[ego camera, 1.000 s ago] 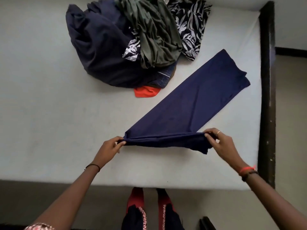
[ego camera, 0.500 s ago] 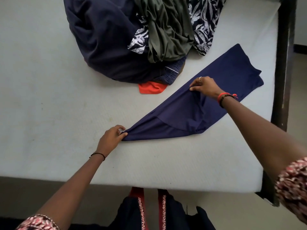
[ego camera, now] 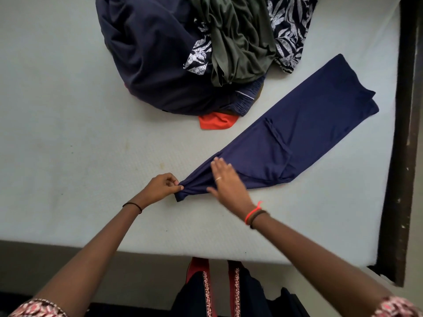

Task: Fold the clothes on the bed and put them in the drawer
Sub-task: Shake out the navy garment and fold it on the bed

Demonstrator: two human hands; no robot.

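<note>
The long navy-blue garment of soft fabric (ego camera: 297, 138) lies flat on the white mattress (ego camera: 68, 156). Its long axis runs diagonal: near end at the hands, far end up & right, toward the dark bed frame (ego camera: 405, 133). L hand (ego camera: 160, 187) pinches the near corner w/ curled fingers. R hand (ego camera: 226, 181) rests flat on the cloth just beside, fingers straight. I judge the R hand is nearer to the far end for the next fold.

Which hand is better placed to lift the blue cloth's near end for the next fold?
Probably the left hand: it pinches the blue cloth at its near tip; the right hand lies flat on it.
</note>
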